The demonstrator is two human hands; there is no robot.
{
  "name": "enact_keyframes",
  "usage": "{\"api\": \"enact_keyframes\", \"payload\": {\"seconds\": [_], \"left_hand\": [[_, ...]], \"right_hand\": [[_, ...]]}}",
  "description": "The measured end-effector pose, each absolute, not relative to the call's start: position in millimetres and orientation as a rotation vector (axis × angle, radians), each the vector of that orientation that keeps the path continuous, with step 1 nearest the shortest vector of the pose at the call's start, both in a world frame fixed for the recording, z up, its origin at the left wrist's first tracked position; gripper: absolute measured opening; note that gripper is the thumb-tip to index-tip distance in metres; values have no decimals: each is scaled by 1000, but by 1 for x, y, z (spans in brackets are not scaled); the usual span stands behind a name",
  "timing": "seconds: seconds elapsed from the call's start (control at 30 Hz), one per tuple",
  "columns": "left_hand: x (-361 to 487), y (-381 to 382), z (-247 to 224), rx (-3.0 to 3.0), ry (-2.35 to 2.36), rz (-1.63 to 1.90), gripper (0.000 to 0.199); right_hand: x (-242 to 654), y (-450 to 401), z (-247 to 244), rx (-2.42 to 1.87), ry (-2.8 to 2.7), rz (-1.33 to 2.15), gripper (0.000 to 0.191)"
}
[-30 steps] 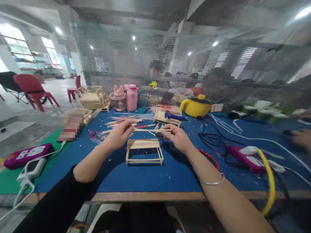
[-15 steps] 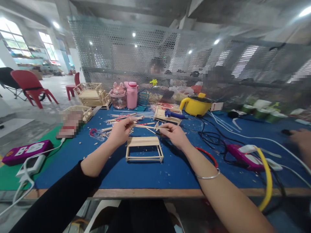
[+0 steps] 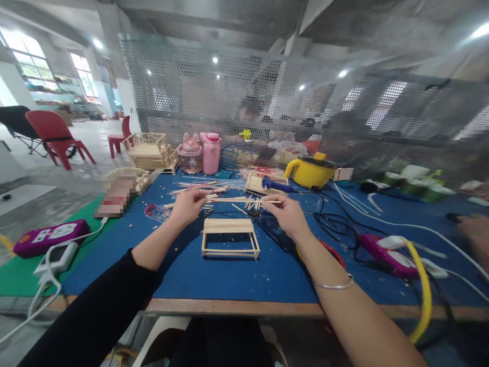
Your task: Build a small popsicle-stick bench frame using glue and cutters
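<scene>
My left hand (image 3: 190, 207) and my right hand (image 3: 286, 213) are raised over the blue table, fingers pinched on thin wooden sticks (image 3: 237, 199) that span the gap between them. How many sticks they hold I cannot tell. Below and between the hands stands a small stick frame (image 3: 230, 238), its back part covered by sticks laid side by side and its front part open. Short loose sticks (image 3: 252, 204) lie just behind the held ones, and longer sticks (image 3: 198, 184) are heaped beyond my left hand.
A blue glue gun (image 3: 277, 184) rests on another stick piece at the back. Behind are a yellow pot (image 3: 313, 171), a pink bottle (image 3: 211, 153) and a perforated screen (image 3: 183, 97). Cables and a purple power strip (image 3: 385, 255) lie right; a phone (image 3: 116, 196) stands left. Another person's hand (image 3: 473, 227) shows far right.
My hands have drawn slightly apart, the right one shifting right, with the sticks still between them. The whole view has shifted slightly.
</scene>
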State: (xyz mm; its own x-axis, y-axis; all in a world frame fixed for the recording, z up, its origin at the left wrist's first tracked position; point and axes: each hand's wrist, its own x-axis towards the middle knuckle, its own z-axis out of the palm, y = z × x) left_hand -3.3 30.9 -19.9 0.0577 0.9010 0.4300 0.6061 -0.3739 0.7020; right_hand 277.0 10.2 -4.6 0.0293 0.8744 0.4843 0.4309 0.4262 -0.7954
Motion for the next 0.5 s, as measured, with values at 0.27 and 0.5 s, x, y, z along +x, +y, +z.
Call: {"api": "enact_keyframes", "payload": {"seconds": [0.27,0.5], "left_hand": [[-5,36,-29,2127,1606,1190,30],[28,-23,8,2389,1123,1749,23]], "right_hand": [[270,3,-3,-991,-1554,724,16],[253,-28,12,-817,-1838,-385,13]]}}
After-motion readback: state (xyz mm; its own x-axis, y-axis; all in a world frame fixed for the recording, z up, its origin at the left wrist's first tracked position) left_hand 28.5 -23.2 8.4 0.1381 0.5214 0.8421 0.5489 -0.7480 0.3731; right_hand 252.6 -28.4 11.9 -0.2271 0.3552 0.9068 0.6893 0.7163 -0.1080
